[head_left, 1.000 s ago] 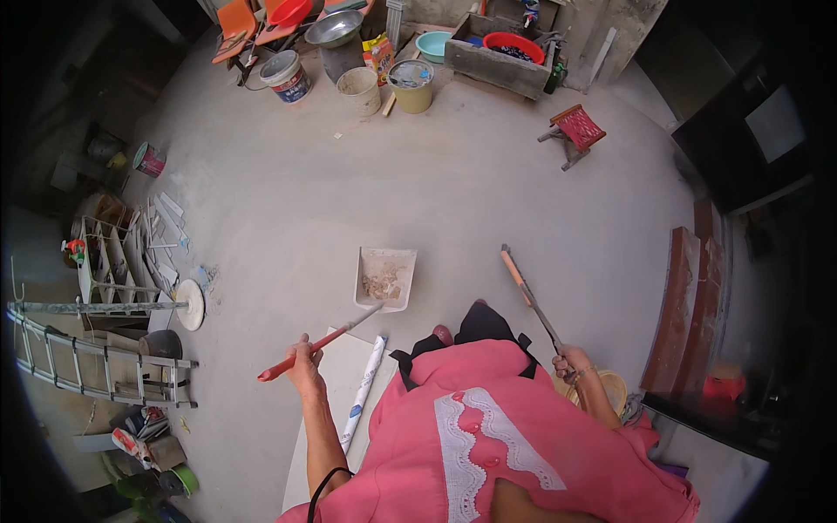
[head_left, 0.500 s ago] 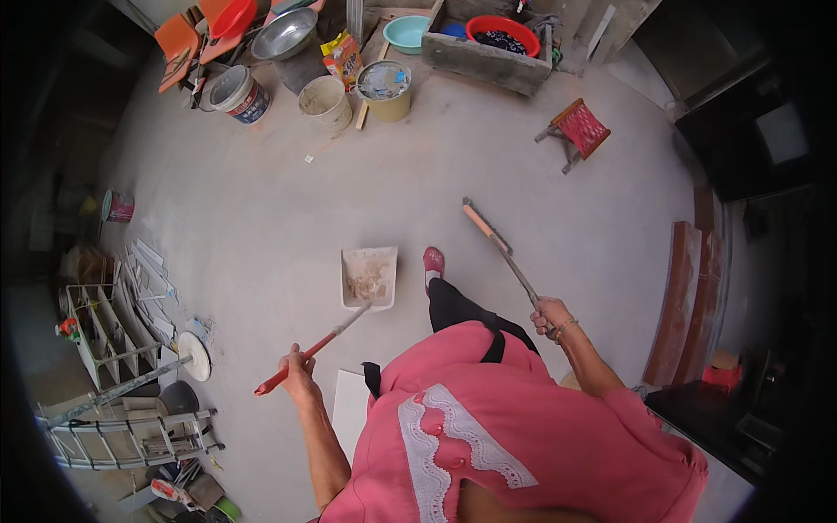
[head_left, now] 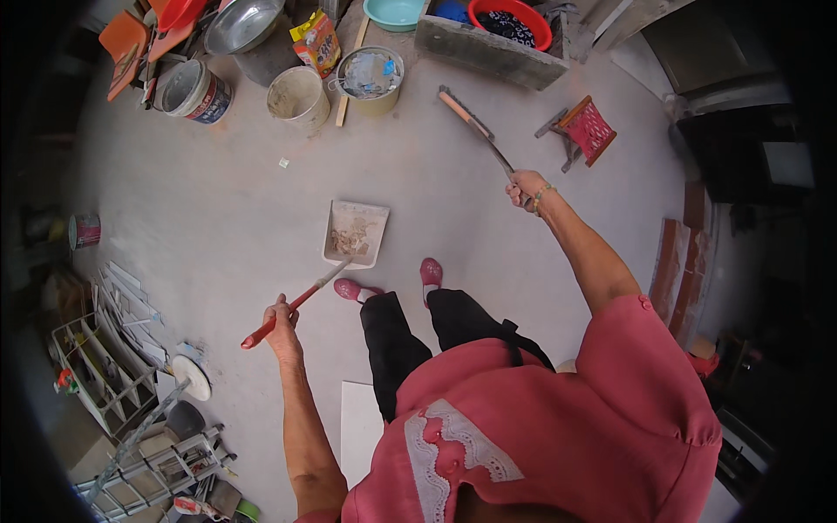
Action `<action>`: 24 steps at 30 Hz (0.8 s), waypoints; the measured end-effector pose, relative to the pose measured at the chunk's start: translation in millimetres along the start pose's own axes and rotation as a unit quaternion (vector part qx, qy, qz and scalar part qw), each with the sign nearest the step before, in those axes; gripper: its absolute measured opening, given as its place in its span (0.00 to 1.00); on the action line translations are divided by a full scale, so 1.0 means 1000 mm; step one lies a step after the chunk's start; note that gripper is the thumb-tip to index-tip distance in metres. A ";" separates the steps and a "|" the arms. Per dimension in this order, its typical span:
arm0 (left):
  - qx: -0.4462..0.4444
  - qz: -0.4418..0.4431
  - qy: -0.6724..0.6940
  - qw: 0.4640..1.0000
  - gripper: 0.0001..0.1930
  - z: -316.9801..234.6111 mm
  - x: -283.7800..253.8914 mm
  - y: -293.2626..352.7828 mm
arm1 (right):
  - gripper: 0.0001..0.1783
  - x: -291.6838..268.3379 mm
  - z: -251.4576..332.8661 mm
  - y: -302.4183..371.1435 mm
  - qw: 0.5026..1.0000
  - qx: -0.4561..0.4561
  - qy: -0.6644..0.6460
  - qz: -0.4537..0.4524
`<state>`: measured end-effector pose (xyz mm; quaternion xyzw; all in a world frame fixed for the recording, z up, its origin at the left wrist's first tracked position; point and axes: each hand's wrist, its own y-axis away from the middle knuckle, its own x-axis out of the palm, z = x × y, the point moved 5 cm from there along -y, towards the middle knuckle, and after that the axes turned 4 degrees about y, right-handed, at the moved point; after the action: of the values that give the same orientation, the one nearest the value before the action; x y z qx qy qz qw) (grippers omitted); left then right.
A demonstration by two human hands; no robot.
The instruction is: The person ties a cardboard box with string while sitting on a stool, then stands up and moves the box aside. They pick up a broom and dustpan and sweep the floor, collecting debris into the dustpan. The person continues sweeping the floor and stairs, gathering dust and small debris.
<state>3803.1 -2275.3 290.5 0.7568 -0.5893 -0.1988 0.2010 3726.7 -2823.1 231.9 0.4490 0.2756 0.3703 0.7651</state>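
Observation:
My left hand (head_left: 281, 327) is closed round the red handle of a long-handled dustpan (head_left: 380, 228). Its white pan, holding brown dust and debris, is at the floor ahead of my feet. Out to the right, my right hand (head_left: 526, 189) grips the grey handle of a broom (head_left: 465, 115). The broom's orange head with dark bristles points forward and left, well apart from the dustpan. Whether the bristles touch the floor I cannot tell.
Along the far side stand several buckets (head_left: 299, 98), orange chairs (head_left: 122, 48), a turquoise basin (head_left: 394, 12) and a wooden trough (head_left: 488, 54). A red folding stool (head_left: 586, 131) is at the far right. At left are a white rack (head_left: 100, 370) and a ladder (head_left: 157, 471).
My right arm has reached farther forward, carrying the broom away from me. The dustpan has moved forward with my left hand. Both my feet now show, where one did before.

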 end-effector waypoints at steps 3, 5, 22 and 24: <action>0.006 0.043 -0.026 0.999 0.09 0.000 0.018 -0.048 | 0.02 0.027 0.013 -0.048 1.000 0.015 0.003 -0.020; 0.009 0.059 -0.051 0.997 0.10 0.000 0.033 -0.076 | 0.03 0.039 0.009 -0.079 0.999 0.035 -0.013 -0.039; 0.047 0.157 -0.153 0.975 0.10 -0.014 0.051 -0.117 | 0.25 0.152 -0.146 0.161 0.961 0.163 0.199 0.098; 0.034 0.142 -0.142 0.979 0.10 -0.008 0.017 -0.132 | 0.27 0.149 -0.135 0.170 0.968 0.154 0.178 0.090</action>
<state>3918.1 -2262.0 224.9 0.6360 -0.7196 -0.2535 0.1163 3655.6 -2581.6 310.3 0.5115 0.4192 0.4648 0.5887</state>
